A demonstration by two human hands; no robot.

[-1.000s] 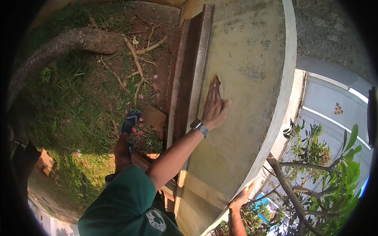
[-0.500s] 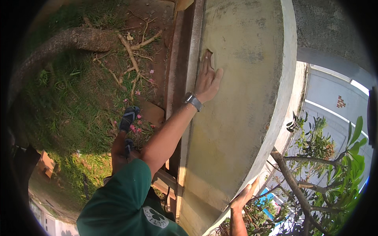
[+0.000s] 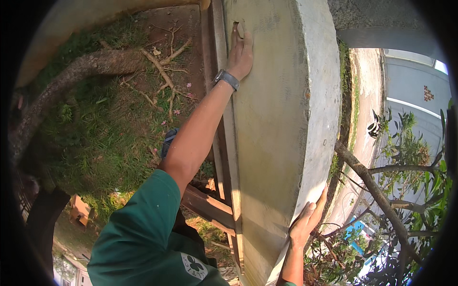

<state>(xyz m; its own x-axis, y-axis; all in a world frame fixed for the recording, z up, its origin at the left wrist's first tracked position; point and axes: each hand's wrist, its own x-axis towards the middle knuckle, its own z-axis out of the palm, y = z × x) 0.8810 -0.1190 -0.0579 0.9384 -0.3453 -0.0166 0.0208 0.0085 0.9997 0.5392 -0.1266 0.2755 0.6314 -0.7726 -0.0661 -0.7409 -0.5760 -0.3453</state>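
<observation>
A long, yellowish-grey concrete slab (image 3: 269, 143) runs up the middle of the view, its whitish side face (image 3: 320, 109) to the right. My left hand (image 3: 240, 59), with a dark watch on its wrist, lies on the broad face near the far left edge. Its fingers press a small, thin brown piece that looks like sandpaper (image 3: 236, 28) to the surface; most of it is hidden under them. Lower right, my right hand (image 3: 305, 223) rests with straight fingers against the side face near the slab's edge, and nothing shows in it.
Brown metal beams (image 3: 210, 207) border the slab's left side. Beyond lie grass (image 3: 100, 128), a thick root or trunk (image 3: 102, 64) and forked dry branches (image 3: 164, 71). My shoe (image 3: 169, 138) is partly hidden by my arm. A leafy tree (image 3: 377, 195) spreads close by on the right.
My left hand has slid farther up along the slab, the brown piece moving with it. My right hand has shifted slightly up and right. The view has turned, showing more of the side face.
</observation>
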